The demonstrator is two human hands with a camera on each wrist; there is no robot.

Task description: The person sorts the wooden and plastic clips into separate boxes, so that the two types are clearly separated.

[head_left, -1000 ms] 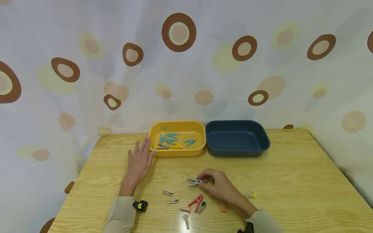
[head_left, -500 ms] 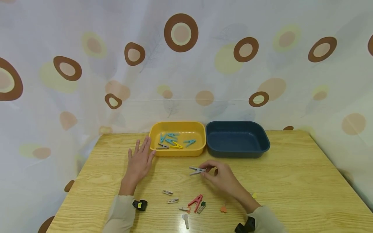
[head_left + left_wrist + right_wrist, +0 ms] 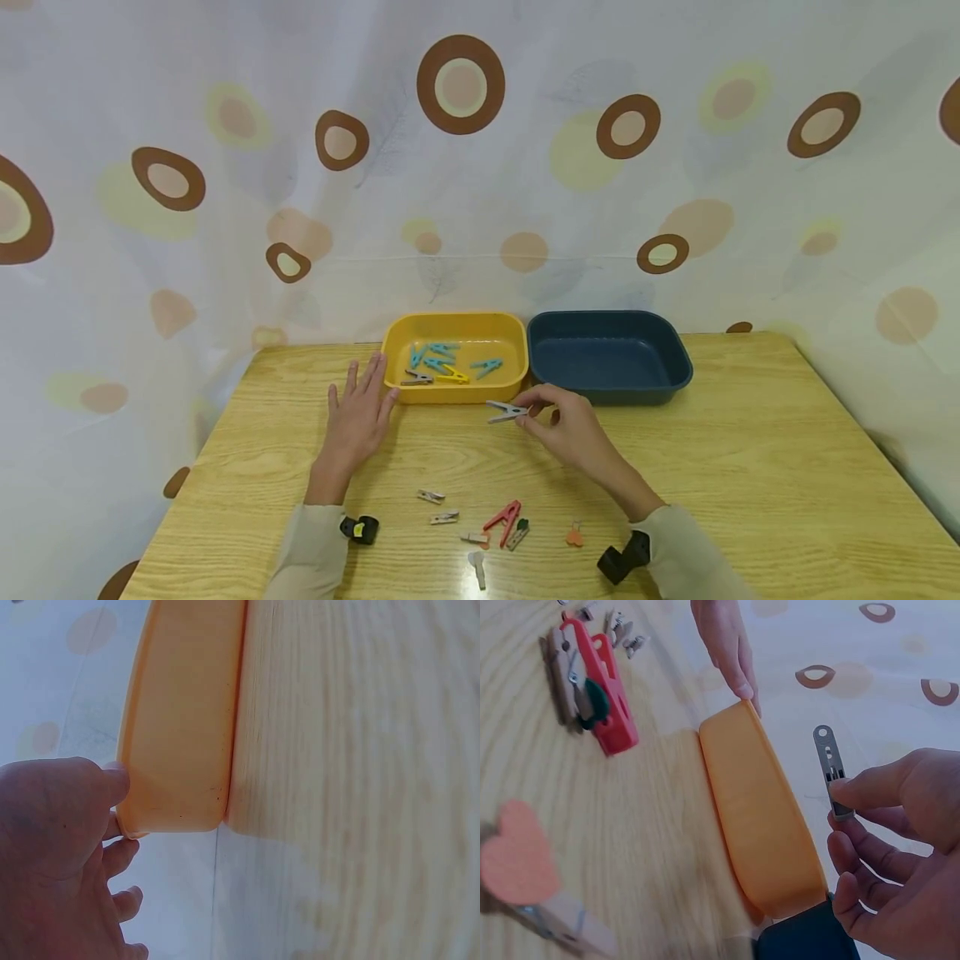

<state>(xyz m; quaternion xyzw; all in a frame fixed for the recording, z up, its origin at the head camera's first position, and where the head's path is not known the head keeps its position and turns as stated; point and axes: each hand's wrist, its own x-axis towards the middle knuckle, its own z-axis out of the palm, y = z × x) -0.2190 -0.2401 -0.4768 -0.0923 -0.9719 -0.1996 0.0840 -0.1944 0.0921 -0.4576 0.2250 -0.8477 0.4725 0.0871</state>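
Note:
My right hand pinches a grey plastic clothespin between thumb and fingertips, just in front of the yellow tray. In the right wrist view the same clothespin is seen edge-on beside the tray. My left hand rests against the tray's left front corner with its fingers stretched out, and its thumb touches the rim in the left wrist view. Inside the tray lie several blue clothespins, a yellow clothespin and another grey clothespin.
A dark blue tray adjoins the yellow one on the right. Nearer on the table lie a red clothespin and several small wooden clothespins, one with an orange heart. A patterned curtain hangs behind the table.
My right hand has carried the grey clothespin forward over the table, up to the front of the yellow tray. The left hand has stayed at the tray's corner.

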